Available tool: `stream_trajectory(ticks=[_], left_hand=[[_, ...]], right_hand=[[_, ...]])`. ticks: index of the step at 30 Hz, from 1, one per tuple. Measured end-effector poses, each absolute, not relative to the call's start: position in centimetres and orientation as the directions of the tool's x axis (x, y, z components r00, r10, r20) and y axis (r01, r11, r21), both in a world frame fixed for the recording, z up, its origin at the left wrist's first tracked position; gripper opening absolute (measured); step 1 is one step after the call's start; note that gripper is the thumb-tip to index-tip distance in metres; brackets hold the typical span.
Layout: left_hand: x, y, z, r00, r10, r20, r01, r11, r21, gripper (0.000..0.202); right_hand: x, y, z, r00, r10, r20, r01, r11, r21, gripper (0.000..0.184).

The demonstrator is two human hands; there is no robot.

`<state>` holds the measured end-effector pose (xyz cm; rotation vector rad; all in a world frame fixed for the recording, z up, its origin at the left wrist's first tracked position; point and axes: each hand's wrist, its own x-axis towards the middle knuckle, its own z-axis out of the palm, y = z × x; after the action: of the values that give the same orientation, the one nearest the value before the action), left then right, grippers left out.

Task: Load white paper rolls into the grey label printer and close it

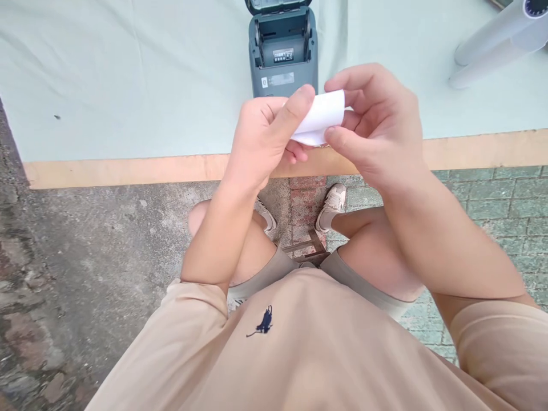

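Note:
My left hand [268,134] and my right hand [377,123] are raised over the table's front edge, both pinching a small white paper roll [322,117] between thumb and fingers. Its loose end sticks up toward my right fingers. Just behind the hands a small grey printer [282,48] stands on the table with its lid [274,4] flipped open, showing an empty paper bay.
The table [128,74] has a pale green cloth and a wooden front edge [128,170]. A white tube-shaped object [500,43] lies at the far right. Below are my knees, shoes and a paved ground.

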<state>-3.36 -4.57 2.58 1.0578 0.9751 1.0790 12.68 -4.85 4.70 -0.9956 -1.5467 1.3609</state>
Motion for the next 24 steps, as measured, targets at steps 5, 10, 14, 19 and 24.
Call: stream_trajectory(ticks=[5,10,14,19,24], left_hand=[[-4.1,-4.3,3.4,0.239,0.971,0.024,-0.027,-0.018,0.999,0.048],[-4.4,-4.0,4.7,0.284,0.950,0.129,-0.073,-0.113,0.991,0.037],[-4.6,-3.7,4.5,0.243,0.963,0.113,-0.053,-0.103,0.993,0.031],[-6.7,-1.5,3.1,-0.184,0.960,0.211,0.136,-0.188,0.973,0.041],[-7.2,0.4,2.0,-0.202,0.974,0.106,0.418,-0.012,0.908,0.055]], right_hand=[[12.2,-4.8,6.3,-0.415,0.907,0.078,0.164,0.159,-0.974,0.019],[12.1,-4.4,7.4,-0.415,0.906,0.087,0.147,0.161,-0.976,0.024],[12.3,-3.2,6.7,-0.463,0.884,0.065,0.127,0.139,-0.982,0.029],[13.5,-0.6,5.9,-0.246,0.954,0.170,-0.017,0.171,-0.985,0.029],[13.8,0.7,3.5,-0.017,0.999,0.036,-0.164,0.033,-0.986,0.024]])
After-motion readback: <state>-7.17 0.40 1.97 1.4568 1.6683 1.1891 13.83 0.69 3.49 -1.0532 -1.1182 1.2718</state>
